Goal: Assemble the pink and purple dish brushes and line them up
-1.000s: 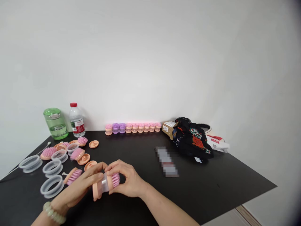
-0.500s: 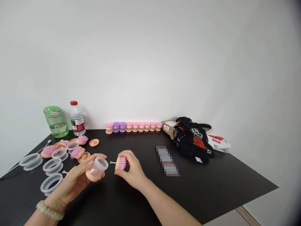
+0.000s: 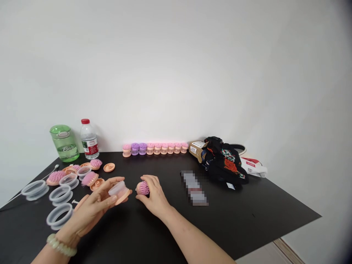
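My left hand (image 3: 92,207) holds a translucent plastic cup (image 3: 118,189) with a peach base, tilted on its side between fingers and thumb. My right hand (image 3: 154,194) grips a pink-bristled brush head (image 3: 143,188) with a peach back, and the fingers hide part of it. A small gap separates the cup from the brush head, both held above the black table (image 3: 233,216). Nearest my left hand lie a clear plastic ring (image 3: 59,216) and a loose peach part (image 3: 81,202), partly hidden behind the hand.
Several clear rings, pink brush heads and peach lids lie at the table's left. A row of assembled pink and purple brushes (image 3: 155,149) stands along the wall. Further back are a green jar (image 3: 64,143), water bottle (image 3: 89,139), cardboard box (image 3: 196,151) and black cloth bundle (image 3: 224,165).
Over the last second, the cup and brush head came apart from one piece. The left hand has since tilted the cup onto its side, and the right hand has turned the brush head.
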`<state>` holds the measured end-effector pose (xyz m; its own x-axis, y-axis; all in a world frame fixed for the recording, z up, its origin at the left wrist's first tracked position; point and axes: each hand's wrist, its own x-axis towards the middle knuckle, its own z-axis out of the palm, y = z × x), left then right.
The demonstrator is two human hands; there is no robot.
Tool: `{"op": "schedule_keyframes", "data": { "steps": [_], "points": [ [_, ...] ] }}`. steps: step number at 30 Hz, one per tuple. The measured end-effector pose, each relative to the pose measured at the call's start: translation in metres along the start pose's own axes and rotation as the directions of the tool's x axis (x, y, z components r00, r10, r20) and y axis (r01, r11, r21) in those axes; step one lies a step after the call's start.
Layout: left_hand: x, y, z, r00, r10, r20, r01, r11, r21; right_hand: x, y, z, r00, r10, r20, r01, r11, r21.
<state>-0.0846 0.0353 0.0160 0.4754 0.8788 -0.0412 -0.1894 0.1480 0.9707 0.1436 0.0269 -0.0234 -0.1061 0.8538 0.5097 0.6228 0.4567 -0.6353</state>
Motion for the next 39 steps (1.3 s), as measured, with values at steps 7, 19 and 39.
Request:
{"op": "schedule_keyframes", "data": {
  "steps": [7,19,39],
  "points": [
    [0.002,-0.003,0.012,0.991,0.130,-0.035,-0.111,0.939,0.327,-0.005,-0.032,-0.002,0.882,-0.459,-0.104,0.465,0.884,0.047],
    [0.011,-0.012,0.006,0.962,0.252,0.101,-0.261,0.755,0.602,-0.012,-0.031,0.007,0.909,-0.408,-0.087,0.410,0.912,0.006],
    [0.009,-0.013,0.018,0.959,0.247,-0.136,-0.117,0.786,0.606,-0.014,-0.030,0.006,0.888,-0.449,-0.101,0.446,0.893,-0.059]
  ]
}}
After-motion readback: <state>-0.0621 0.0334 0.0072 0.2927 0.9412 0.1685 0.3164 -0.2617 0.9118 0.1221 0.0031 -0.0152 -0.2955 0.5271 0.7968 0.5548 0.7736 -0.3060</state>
